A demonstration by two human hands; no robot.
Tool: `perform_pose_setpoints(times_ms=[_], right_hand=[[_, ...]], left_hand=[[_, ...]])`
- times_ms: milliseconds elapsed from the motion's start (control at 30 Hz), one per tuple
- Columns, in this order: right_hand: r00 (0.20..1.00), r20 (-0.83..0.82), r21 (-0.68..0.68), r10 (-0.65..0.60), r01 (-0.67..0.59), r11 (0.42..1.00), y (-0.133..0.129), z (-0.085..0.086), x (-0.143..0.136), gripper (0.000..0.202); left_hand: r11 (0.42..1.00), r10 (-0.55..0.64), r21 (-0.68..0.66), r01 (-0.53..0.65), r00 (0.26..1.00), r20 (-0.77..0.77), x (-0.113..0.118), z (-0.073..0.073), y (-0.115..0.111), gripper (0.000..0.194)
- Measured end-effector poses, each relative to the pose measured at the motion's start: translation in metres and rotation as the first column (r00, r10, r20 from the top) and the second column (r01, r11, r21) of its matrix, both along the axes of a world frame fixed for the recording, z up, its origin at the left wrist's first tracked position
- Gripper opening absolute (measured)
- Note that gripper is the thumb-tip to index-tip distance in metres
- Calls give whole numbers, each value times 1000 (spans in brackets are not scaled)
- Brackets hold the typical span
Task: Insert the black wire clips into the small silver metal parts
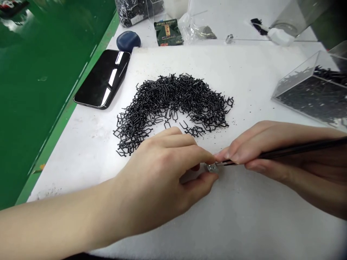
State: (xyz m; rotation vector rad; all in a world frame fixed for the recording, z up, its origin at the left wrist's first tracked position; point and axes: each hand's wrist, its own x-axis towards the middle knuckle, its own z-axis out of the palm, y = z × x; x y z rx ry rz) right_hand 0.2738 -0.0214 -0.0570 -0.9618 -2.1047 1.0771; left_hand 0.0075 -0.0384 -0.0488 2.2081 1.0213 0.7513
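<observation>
My left hand (168, 169) pinches a small silver metal piece (211, 167) between thumb and index finger, just above the white work surface (244, 224). In my right hand (268, 148) lies a pair of black tweezers (279, 151), the fingers closed around it. Its thin tips point left and reach the metal piece; whether they grip anything there is too small to tell. Beyond my left hand spreads a curved heap of small black forked parts (176, 92), with several loose ones along its inner edge.
A black phone (103, 79) and a dark blue rounded object (128, 40) lie at the left edge. Behind the heap sits a green packet (168, 32). On the right stands a clear box (311, 90) of black parts. A small metal piece (229, 38) rests at the back.
</observation>
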Motion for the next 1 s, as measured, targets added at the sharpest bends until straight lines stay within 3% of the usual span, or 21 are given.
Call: perform_pose_setpoints(times_ms=[333, 633, 833, 1000], right_hand=[[996, 12, 61, -87, 86, 994, 1, -6, 1, 20], [998, 4, 11, -58, 57, 998, -2, -10, 3, 22], [966, -205, 14, -161, 167, 986, 2, -14, -26, 24], [953, -236, 3, -187, 194, 981, 2, -18, -39, 25]], left_hand=[[1000, 9, -5, -9, 1000, -8, 1, 2, -1, 12], [1000, 12, -15, -12, 1000, 4, 0, 1, 0, 13], [1000, -6, -4, 6, 1000, 5, 0, 3, 0, 12], [1000, -5, -9, 5, 1000, -6, -1, 3, -1, 12]])
